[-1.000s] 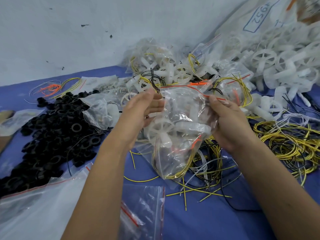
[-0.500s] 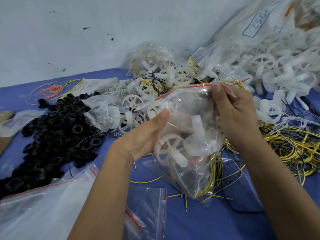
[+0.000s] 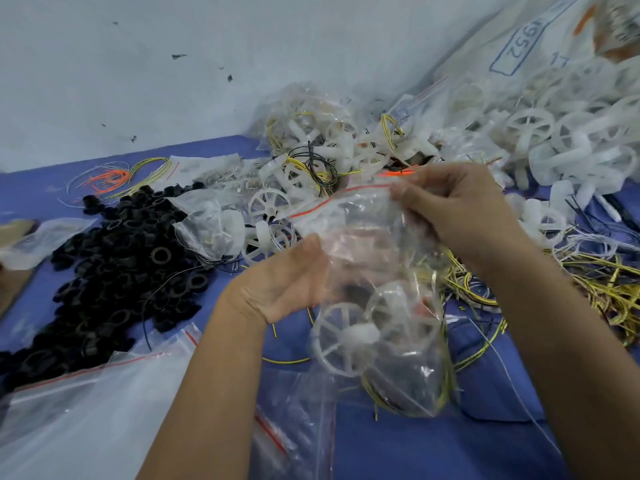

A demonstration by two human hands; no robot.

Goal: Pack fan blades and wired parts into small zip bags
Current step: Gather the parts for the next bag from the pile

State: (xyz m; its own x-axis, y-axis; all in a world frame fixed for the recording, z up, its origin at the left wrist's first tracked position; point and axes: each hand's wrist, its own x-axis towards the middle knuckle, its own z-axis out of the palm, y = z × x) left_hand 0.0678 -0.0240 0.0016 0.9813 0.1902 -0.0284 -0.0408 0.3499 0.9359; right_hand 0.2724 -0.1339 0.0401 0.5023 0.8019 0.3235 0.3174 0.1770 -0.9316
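Note:
A clear zip bag (image 3: 377, 271) with a red seal strip hangs above the blue table. Inside it lie white fan blades (image 3: 343, 336) and yellow and black wired parts (image 3: 408, 400). My right hand (image 3: 457, 209) pinches the bag's top edge at the right end of the seal. My left hand (image 3: 287, 282) holds the bag's left side with the thumb on the front and the fingers behind the plastic. The seal slants down to the left.
A heap of black rings (image 3: 114, 258) covers the left. Loose white fan blades (image 3: 540, 133) and packed bags (image 3: 311, 133) pile up behind. Yellow wires (image 3: 595, 282) lie at right. Empty zip bags (image 3: 86, 410) lie at the near left on the blue table (image 3: 433, 452).
The bag has dropped lower and its contents have slid to the bottom. My left hand moved down along the bag's left side; my right hand stayed at the seal's right end.

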